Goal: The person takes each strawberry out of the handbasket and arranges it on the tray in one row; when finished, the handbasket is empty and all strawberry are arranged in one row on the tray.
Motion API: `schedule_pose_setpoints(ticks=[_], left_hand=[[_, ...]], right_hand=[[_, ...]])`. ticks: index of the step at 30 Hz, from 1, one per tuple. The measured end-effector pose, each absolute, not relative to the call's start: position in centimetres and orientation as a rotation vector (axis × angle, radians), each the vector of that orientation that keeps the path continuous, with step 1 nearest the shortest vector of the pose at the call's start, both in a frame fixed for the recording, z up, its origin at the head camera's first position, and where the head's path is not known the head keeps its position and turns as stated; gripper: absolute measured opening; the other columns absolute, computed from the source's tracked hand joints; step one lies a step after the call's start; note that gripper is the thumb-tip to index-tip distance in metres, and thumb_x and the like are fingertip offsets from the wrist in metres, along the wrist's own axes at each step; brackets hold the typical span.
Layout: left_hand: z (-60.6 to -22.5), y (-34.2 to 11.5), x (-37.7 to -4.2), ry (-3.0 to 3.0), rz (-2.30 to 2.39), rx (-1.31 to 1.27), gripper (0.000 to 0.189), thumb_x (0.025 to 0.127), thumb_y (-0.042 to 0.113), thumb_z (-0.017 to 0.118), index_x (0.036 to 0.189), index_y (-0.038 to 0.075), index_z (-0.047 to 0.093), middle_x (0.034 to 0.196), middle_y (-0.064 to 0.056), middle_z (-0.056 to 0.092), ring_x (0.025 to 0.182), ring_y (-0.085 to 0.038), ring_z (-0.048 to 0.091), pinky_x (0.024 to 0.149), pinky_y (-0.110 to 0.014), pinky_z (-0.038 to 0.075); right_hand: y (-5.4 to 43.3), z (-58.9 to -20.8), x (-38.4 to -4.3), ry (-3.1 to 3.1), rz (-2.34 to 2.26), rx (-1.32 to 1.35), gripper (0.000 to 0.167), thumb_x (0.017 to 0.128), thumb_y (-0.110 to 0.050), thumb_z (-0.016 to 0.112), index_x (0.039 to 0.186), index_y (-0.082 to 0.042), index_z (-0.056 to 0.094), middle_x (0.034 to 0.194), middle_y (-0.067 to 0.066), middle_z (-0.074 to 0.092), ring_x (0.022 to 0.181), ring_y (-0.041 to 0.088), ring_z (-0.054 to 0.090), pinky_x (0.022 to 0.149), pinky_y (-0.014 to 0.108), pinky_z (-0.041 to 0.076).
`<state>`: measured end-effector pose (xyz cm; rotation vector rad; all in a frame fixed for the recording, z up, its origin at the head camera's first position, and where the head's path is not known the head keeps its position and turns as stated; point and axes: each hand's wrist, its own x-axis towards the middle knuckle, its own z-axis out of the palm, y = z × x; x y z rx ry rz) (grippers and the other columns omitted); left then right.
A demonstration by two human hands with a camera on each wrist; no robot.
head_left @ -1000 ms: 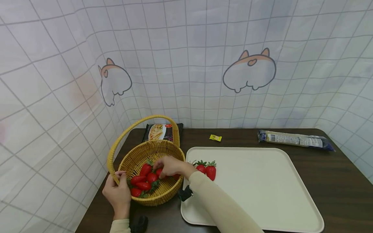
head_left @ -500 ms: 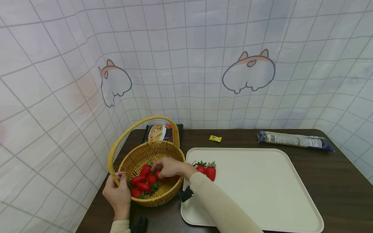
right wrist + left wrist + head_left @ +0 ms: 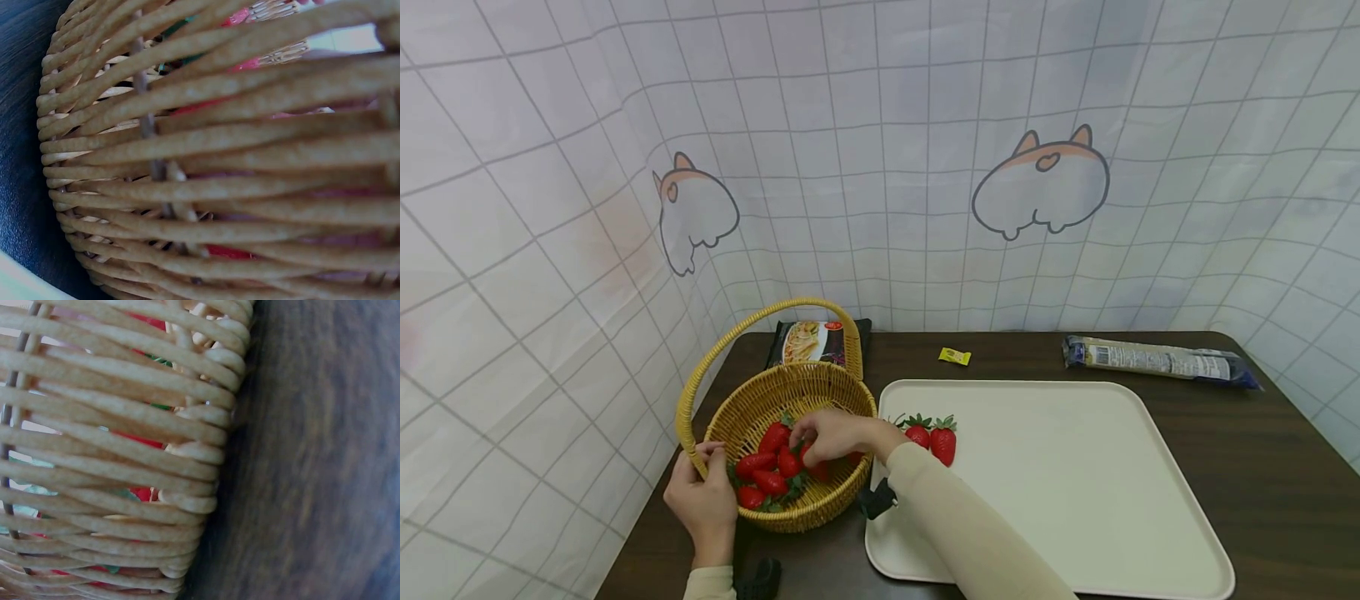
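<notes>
A yellow wicker basket [image 3: 797,522] with a tall handle holds several red strawberries [image 3: 771,482]. My left hand [image 3: 702,498] grips its left rim at the foot of the handle. Reaching in over the right rim, my right hand [image 3: 837,437] pinches a strawberry [image 3: 817,472], which its fingers partly hide. Both wrist cameras look at the outside of the woven basket wall [image 3: 112,444], with bits of red and green showing through the gaps. Neither hand's fingers show clearly in those two views.
Right of the basket lies a large off-white tray [image 3: 1052,492], strawberries [image 3: 943,444] at its left edge, partly behind the right forearm. Along the back of the dark table are a black food packet [image 3: 812,342], a small yellow wrapper [image 3: 955,356] and a long packet [image 3: 1157,360].
Inside the basket my right hand has moved slightly down, and its fingers have drawn in around a strawberry. The left hand and basket stay where they were.
</notes>
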<state>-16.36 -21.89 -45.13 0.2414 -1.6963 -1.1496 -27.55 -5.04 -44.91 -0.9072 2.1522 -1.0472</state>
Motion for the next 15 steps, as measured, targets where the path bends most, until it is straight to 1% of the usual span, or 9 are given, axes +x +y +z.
schedule_pose_setpoints(ticks=[6, 13, 15], left_hand=[[-45.01, -21.78, -16.31, -1.698, -1.153, 0.255, 0.012, 0.083, -0.015, 0.06, 0.073, -0.011, 0.065, 0.079, -0.025, 0.065, 0.069, 0.004, 0.052, 0.061, -0.016, 0.035], [-45.04, -21.84, -16.34, -1.707, -1.169, 0.274, 0.012, 0.083, -0.014, 0.06, 0.074, -0.009, 0.066, 0.079, -0.023, 0.065, 0.069, 0.003, 0.052, 0.063, -0.018, 0.036], [-45.04, -21.91, -16.35, -1.704, -1.175, 0.277, 0.011, 0.083, -0.014, 0.06, 0.074, -0.009, 0.065, 0.078, -0.023, 0.065, 0.069, 0.003, 0.053, 0.063, -0.017, 0.036]], right_hand=[[-4.97, -44.86, -27.36, 2.123, -1.074, -0.922, 0.022, 0.081, -0.008, 0.068, 0.103, -0.012, 0.064, 0.093, -0.002, 0.063, 0.084, 0.011, 0.054, 0.074, 0.024, 0.046], [-4.97, -44.88, -27.51, 2.163, -1.131, -0.929, 0.011, 0.085, -0.012, 0.066, 0.094, -0.017, 0.068, 0.088, -0.006, 0.062, 0.075, 0.01, 0.05, 0.063, 0.025, 0.042], [-4.94, -44.78, -27.48, 2.169, -1.162, -0.937, 0.01, 0.085, -0.013, 0.066, 0.094, -0.018, 0.069, 0.088, -0.007, 0.062, 0.075, 0.011, 0.05, 0.063, 0.025, 0.041]])
